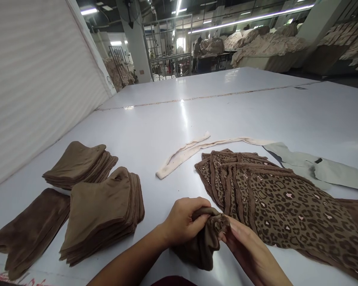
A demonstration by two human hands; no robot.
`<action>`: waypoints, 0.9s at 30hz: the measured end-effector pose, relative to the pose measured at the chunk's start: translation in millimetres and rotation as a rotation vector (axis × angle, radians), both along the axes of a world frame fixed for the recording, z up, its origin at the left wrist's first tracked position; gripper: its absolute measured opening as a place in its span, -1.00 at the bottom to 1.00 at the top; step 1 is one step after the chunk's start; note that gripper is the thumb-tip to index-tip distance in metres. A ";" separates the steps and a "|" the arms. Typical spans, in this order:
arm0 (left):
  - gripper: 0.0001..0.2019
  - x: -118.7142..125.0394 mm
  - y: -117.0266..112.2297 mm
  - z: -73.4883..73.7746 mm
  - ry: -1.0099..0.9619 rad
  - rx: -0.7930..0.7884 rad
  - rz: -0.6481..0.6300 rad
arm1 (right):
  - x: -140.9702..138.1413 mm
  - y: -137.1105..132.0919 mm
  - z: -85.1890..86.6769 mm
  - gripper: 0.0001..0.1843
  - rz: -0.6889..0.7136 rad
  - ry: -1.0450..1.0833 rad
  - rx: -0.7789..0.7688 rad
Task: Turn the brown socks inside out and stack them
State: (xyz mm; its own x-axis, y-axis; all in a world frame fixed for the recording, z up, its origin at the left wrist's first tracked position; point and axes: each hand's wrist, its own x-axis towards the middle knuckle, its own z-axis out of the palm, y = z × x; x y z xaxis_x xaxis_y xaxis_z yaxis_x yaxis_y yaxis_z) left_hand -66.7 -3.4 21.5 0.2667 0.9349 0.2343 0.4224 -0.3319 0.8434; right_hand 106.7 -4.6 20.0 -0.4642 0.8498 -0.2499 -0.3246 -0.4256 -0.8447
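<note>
Head view: left hand (pixel 181 220) and right hand (pixel 250 250) both pinch a bunched brown fabric piece (pixel 204 246) low over the table (pixel 226 111). Its loose tail may catch the fanned leopard-print pieces (pixel 286 202) just beside it and drag them askew.

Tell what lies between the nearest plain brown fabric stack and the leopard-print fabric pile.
Head view: the left hand and right hand, holding a crumpled brown cloth.
</note>
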 end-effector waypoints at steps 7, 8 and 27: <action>-0.89 1.9 -0.8 -9.0 0.270 0.289 0.040 | -5.3 -5.3 -3.2 -0.78 0.000 -0.036 -0.125; -0.89 2.3 -1.5 -8.4 0.280 0.321 0.048 | -5.4 -6.0 -5.1 -0.77 -0.028 -0.084 -0.078; -0.93 -37.7 4.0 29.1 0.245 -0.202 -0.035 | 35.9 2.0 -6.0 -0.78 -0.127 -0.442 0.533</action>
